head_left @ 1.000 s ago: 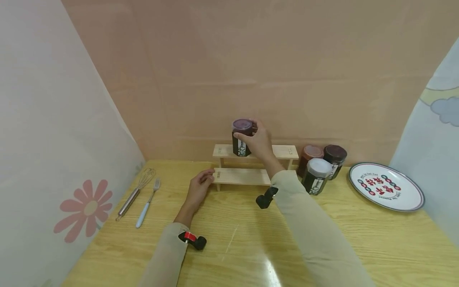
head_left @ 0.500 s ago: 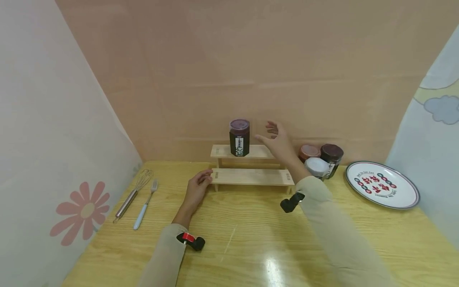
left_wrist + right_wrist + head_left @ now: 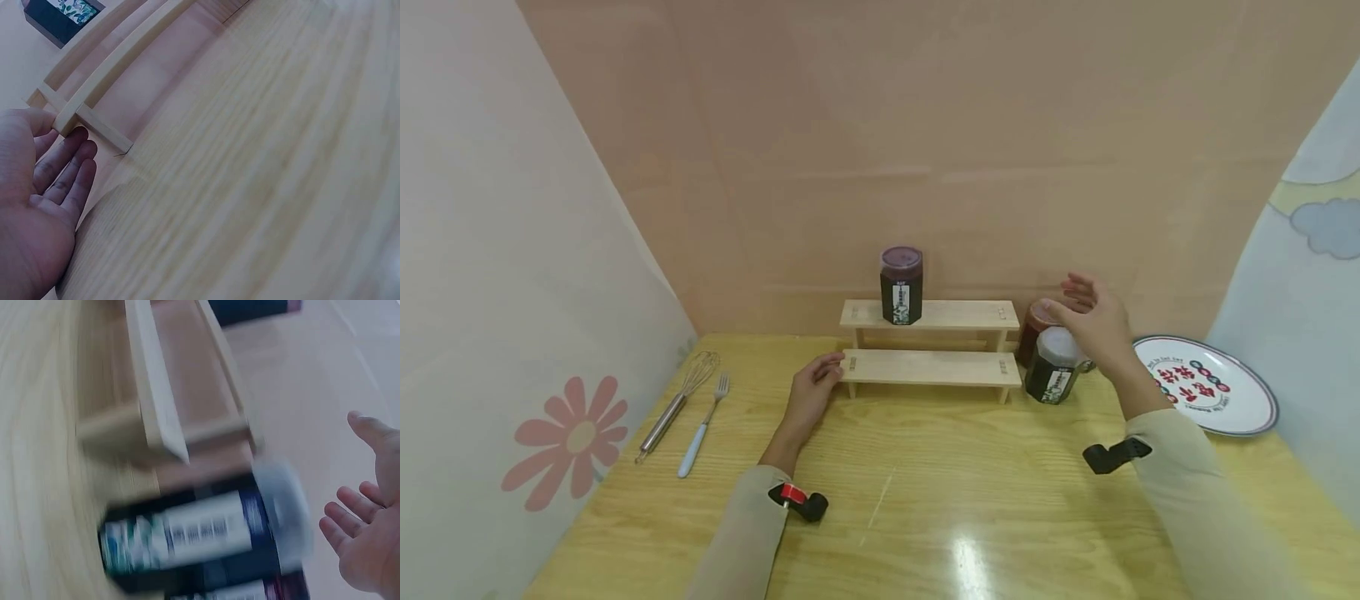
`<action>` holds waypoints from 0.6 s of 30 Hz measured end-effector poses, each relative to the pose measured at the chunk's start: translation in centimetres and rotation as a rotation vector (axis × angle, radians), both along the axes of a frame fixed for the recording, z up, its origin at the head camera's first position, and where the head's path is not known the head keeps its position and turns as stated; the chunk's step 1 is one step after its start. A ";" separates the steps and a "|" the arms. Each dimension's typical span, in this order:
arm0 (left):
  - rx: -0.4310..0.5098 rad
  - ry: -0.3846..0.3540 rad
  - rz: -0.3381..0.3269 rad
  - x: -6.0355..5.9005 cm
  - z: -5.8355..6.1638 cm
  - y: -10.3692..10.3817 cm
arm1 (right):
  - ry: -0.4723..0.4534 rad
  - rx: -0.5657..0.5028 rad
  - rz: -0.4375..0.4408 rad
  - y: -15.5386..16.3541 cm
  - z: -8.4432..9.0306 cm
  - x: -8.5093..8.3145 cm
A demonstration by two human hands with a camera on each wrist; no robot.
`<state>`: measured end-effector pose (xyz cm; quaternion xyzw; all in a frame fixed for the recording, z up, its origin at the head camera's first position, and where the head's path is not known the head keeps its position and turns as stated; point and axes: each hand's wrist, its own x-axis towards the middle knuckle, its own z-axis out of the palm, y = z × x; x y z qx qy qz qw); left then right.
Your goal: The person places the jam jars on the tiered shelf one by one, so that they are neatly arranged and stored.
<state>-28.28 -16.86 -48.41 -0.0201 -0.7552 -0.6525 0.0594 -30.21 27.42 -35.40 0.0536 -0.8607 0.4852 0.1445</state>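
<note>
A two-tier wooden display stand (image 3: 931, 367) stands against the back wall. My left hand (image 3: 811, 392) pinches the left end of its lower tier, the thumb and fingers at the board's end in the left wrist view. On the upper tier, left of the middle, a dark jar with a purple lid (image 3: 901, 287) stands upright. My right hand (image 3: 1099, 329) is held over the jars right of the stand, fingers spread and holding nothing. Nearest to it are a white-lidded jar (image 3: 1051, 371) and a red-lidded jar (image 3: 1030, 340); another dark jar behind is mostly hidden by the hand.
An oval white plate (image 3: 1236, 392) with red lettering lies at the right, partly behind the right wrist. A whisk (image 3: 677, 408) and a fork with a light blue handle (image 3: 698, 442) lie on the wooden table (image 3: 925, 483) at the left.
My right hand has let go of the purple-lidded jar on the upper tier and moved right to above the other jars. My left hand has stayed at the stand's left end.
</note>
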 end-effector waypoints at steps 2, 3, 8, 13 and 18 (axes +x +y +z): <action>0.004 0.000 -0.001 -0.1 0.1 0.0 | -0.008 0.007 -0.049 1.5 -0.2 0.1; 0.005 0.003 -0.003 -0.1 0.1 -0.1 | -0.013 0.021 -0.068 2.2 -0.3 0.1; 0.006 0.011 -0.001 -0.2 0.3 -0.2 | -0.048 0.080 -0.118 4.7 -1.1 0.4; 0.014 -0.004 0.002 -0.1 0.3 -0.2 | -0.070 0.074 -0.121 6.1 -2.4 0.0; 0.022 -0.037 -0.007 0.0 0.5 0.2 | -0.102 0.055 -0.126 7.0 -4.2 -0.7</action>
